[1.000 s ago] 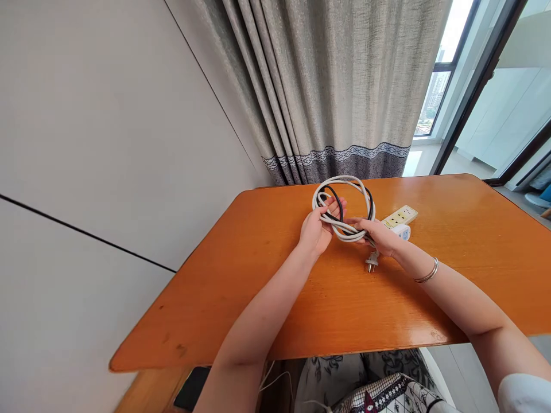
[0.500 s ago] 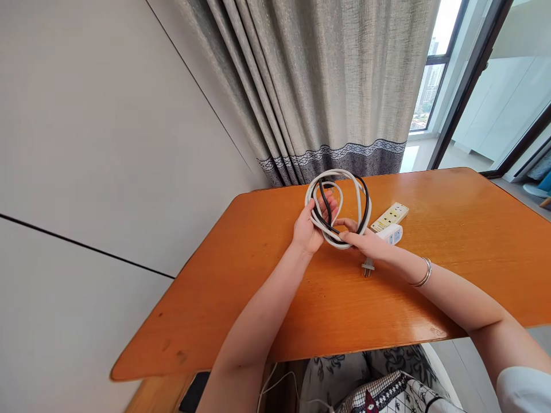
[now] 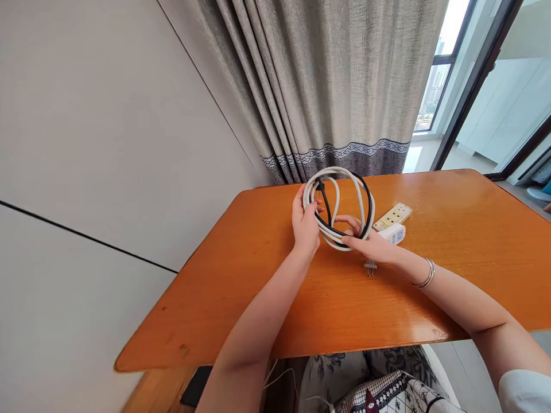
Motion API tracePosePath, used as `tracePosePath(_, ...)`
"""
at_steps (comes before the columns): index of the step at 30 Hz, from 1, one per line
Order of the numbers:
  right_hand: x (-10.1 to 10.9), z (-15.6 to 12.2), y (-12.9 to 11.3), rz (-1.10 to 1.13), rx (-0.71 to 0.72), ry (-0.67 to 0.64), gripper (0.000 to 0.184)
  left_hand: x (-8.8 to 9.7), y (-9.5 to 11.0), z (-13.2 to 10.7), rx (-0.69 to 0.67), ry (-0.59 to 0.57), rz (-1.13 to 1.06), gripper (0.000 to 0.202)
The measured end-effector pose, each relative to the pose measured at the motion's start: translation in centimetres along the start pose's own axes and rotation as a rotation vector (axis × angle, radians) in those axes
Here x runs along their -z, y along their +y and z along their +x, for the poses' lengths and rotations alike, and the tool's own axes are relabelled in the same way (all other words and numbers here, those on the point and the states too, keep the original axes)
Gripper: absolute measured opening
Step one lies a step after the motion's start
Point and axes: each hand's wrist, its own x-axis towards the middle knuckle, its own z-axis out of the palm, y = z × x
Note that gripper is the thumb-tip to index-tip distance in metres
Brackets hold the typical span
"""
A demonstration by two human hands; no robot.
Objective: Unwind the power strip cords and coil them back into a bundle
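left hand (image 3: 305,225) closed on left side of cable coil (image 3: 344,198), white and black, raised above table (image 3: 267,275). right hand (image 3: 371,245) pinches coil's bottom. plug (image 3: 370,266) dangles below. power strip (image 3: 392,215) just beside.

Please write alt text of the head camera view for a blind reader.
Two bare hands, left hand and right hand, hold a coil of white and black cables over an orange wooden table. A power strip lies beside; a grey curtain hangs behind.
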Motion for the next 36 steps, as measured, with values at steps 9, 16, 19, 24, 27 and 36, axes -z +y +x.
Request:
tracePosePath(9, 0.0, 0.1, 0.7, -0.078, 0.023, -0.061, 0.044, 1.3, 1.4, 2.2, 0.035, -0.020, 0.114, 0.016)
tracePosePath(16, 0.6, -0.1, 0.6, -0.134, 0.015, -0.134, 0.042, 1.4, 3.2, 2.7, 0.374, -0.075, 0.036, 0.008)
tracePosePath(19, 0.8, -0.3, 0.5, -0.202, 0.046, -0.135, 0.045, 1.3, 3.3, 2.8, 0.528, -0.059, 0.009, 0.017)
tracePosePath(24, 0.9, -0.5, 0.3, -0.388, 0.137, -0.170, 0.049, 1.1, 2.6, 2.4, 0.504, -0.128, 0.033, 0.019)
tracePosePath(27, 1.0, -0.5, 0.4, -0.440, 0.183, -0.181, 0.050, 1.0, 2.3, 2.2, 0.489, -0.152, 0.081, 0.020)
tracePosePath(36, 1.3, -0.4, 0.4, -0.334, 0.151, -0.227, 0.050, 0.9, 2.9, 1.9, 0.589, -0.224, -0.022, 0.025)
